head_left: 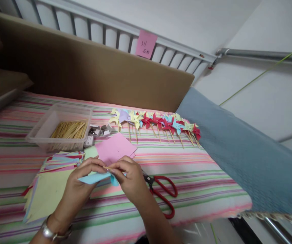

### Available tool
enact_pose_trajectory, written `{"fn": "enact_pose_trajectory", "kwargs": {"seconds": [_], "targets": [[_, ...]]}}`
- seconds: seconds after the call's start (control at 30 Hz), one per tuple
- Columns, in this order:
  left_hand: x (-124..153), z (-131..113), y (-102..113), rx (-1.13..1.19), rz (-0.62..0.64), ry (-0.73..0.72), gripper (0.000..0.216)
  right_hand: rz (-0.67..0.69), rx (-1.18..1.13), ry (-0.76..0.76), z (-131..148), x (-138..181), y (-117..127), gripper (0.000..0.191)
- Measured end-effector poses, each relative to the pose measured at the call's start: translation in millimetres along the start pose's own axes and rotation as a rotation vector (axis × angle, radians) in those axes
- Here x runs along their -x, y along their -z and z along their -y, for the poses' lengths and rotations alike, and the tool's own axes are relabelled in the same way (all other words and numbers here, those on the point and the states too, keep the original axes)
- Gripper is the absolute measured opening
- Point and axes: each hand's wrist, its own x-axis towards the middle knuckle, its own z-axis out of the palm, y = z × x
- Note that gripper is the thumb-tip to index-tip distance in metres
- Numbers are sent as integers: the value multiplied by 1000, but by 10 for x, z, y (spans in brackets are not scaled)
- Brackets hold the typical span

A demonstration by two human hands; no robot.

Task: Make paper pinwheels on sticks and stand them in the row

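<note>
My left hand (81,183) and my right hand (129,178) meet over the striped cloth, both pinched closed. Between them they hold a light blue folded paper piece (95,178) and a thin wooden stick (108,168) that shows at the fingertips. A pink paper square (115,147) lies just behind the hands. Under my left wrist lies a stack of coloured paper sheets (46,193). Red-handled scissors (163,193) lie right beside my right hand.
A clear plastic box of wooden sticks (61,130) stands at back left, small metal clips (100,131) beside it. A row of finished paper pinwheels (158,122) lies along the back. A blue cloth (237,156) covers the right side; a cardboard panel (97,71) stands behind.
</note>
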Motion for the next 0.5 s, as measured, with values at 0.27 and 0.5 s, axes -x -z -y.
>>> {"fn": "enact_pose_trajectory", "kwargs": {"seconds": [0.27, 0.5], "targets": [[-2, 5, -2, 6, -8, -19, 13, -5, -2, -6, 10, 9, 3, 9], [-22, -24, -10, -3, -35, -21, 11, -1, -4, 9, -10, -1, 10, 10]]}}
